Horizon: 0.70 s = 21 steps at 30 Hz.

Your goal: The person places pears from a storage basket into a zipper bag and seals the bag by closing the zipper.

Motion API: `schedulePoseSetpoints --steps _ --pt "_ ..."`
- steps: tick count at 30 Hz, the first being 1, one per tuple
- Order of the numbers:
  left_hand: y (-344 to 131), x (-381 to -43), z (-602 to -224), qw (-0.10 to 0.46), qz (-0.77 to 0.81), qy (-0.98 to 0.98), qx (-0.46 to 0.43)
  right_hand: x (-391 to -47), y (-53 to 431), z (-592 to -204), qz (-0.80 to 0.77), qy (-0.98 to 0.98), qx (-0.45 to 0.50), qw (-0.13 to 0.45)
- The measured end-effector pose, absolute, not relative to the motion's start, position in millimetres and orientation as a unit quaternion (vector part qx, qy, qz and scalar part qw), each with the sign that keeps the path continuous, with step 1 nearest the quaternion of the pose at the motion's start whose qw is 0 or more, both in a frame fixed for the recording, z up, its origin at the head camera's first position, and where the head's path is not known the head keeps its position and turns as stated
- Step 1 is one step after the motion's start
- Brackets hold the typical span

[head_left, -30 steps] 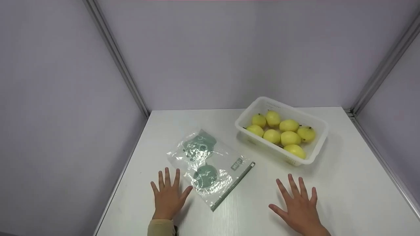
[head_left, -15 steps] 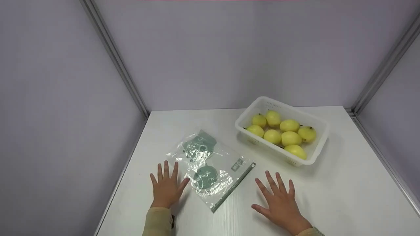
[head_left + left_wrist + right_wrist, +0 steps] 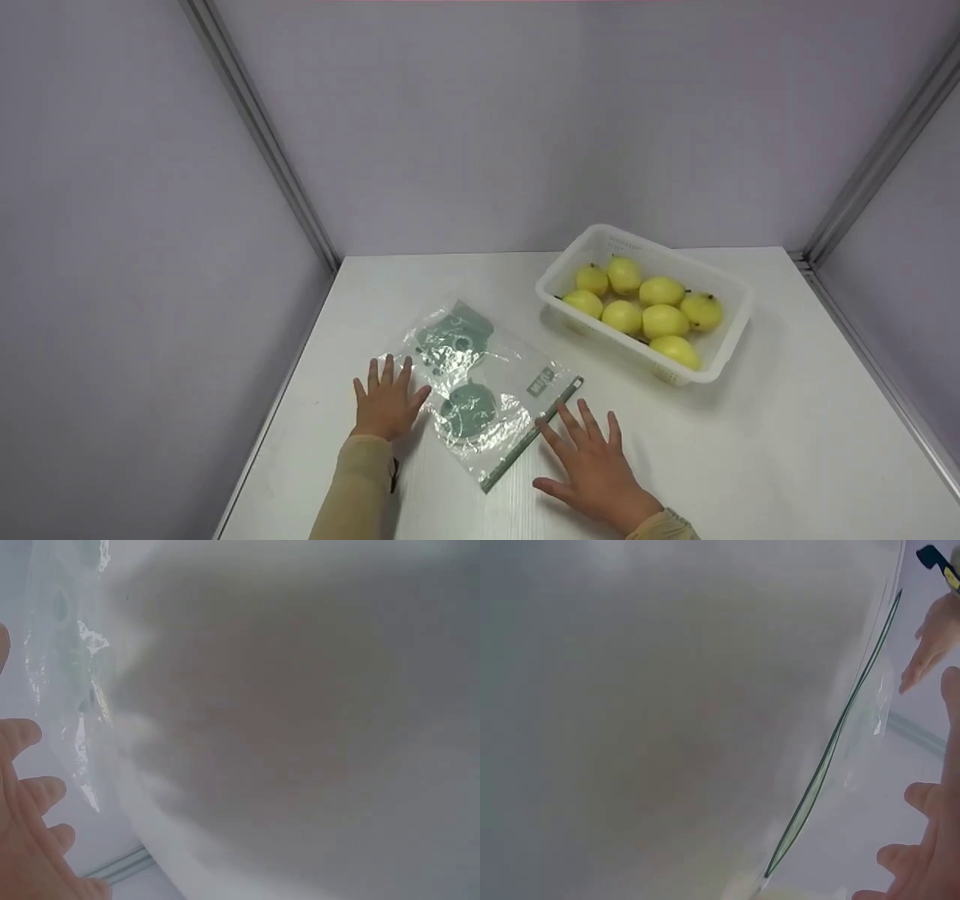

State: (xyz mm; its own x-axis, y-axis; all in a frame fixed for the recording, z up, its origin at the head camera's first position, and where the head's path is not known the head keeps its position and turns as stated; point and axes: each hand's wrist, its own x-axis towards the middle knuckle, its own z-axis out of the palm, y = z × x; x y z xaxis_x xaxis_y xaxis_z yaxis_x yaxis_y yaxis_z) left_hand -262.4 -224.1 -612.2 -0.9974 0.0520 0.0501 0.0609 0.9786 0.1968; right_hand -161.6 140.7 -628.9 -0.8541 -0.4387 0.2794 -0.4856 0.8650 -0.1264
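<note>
My sleeves come in from the near side of the desk (image 3: 750, 457), the left sleeve (image 3: 352, 480) pale tan, the right sleeve (image 3: 663, 526) showing only at the cuff. A dark band (image 3: 394, 475) shows at my left wrist. Nearest to me is my right hand (image 3: 595, 469), its fingers straight and spread wide, thumb out to the side, with hold of nothing. Its fingertips reach to the green zip strip (image 3: 517, 452) along the mouth of a clear plastic bag; whether they touch it I cannot tell. A little farther off, my left hand (image 3: 385, 409) is just as open and also grips nothing. It lies at the bag's left side, with some fingertips and the thumb over or just beside that edge; contact there is unclear too.

The clear bag (image 3: 487, 405) lies slantwise on the desk between my hands and beyond them, glossy and wrinkled, printed with green shapes and a small label. From my right wrist, the two green lines of its mouth bow slightly apart.

Farther back on the right, well apart from my left hand, a white basket (image 3: 675, 265) sits at an angle, holding yellow fruits (image 3: 665, 321) with dark stems. Behind the desk rises a pale wall (image 3: 465, 135).
</note>
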Motion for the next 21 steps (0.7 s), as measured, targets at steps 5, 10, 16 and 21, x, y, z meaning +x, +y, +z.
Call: schedulePoseSetpoints --steps 5,10,16,21 --pt "-226.8 -280.2 -614.1 -0.017 -0.094 -0.995 -0.025 -167.0 125.9 -628.4 0.071 -0.952 0.279 0.1" --pt "-229.1 -290.6 -617.1 -0.035 -0.095 -0.995 -0.024 -167.1 111.3 -628.0 0.04 -0.947 0.312 0.062" --pt "-230.8 -298.3 -617.4 -0.034 -0.079 -0.996 -0.031 -161.8 101.0 -624.2 0.041 -0.94 0.339 0.004" --pt "-232.6 -303.5 -616.2 -0.036 -0.067 -0.997 -0.03 -157.7 97.6 -624.0 0.033 -0.933 0.357 -0.027"
